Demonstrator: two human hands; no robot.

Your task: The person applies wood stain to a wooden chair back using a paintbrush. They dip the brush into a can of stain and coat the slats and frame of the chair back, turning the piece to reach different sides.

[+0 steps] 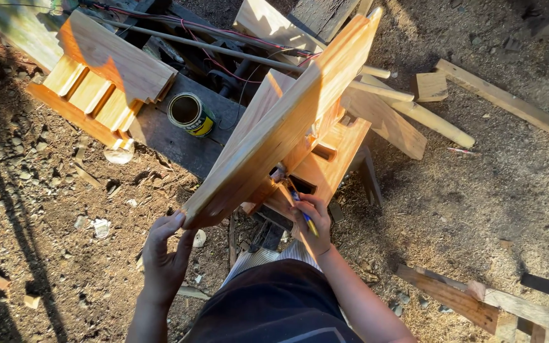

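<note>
Nearest the lens: dark shirt (274,305) of the person, bottom centre, both bare forearms reaching up out of it.

Biggest item was the wooden assembly (300,133), a slanted flat board on top with slotted panels joined beneath, tilted, running from just above the left hand up and away to the far right. Left hand (165,254) gripped the board's near lower corner: fingers curled over the edge, thumb under, clamped on the wood. Right hand (312,219) sat below the board's underside, against the slotted panel, fingers closed around a blue-and-yellow pencil (304,213), tip pointed up toward the joint; knuckles seemed to touch the panel, exact contact hard to tell.

Up and left of the left hand, well apart: second wooden piece (96,82) with routed grooves, lying on a dark plank (179,136). Just right of that piece, on the same plank, an open tin can (190,113), yellow label, upright.

Right of the right hand, well apart: loose timber offcuts (509,101) on sawdust-covered ground (465,203). Lower right, near the right forearm: more scrap boards (478,302). Left of the left hand: dirt with small stones (27,190), long shadows across it.
</note>
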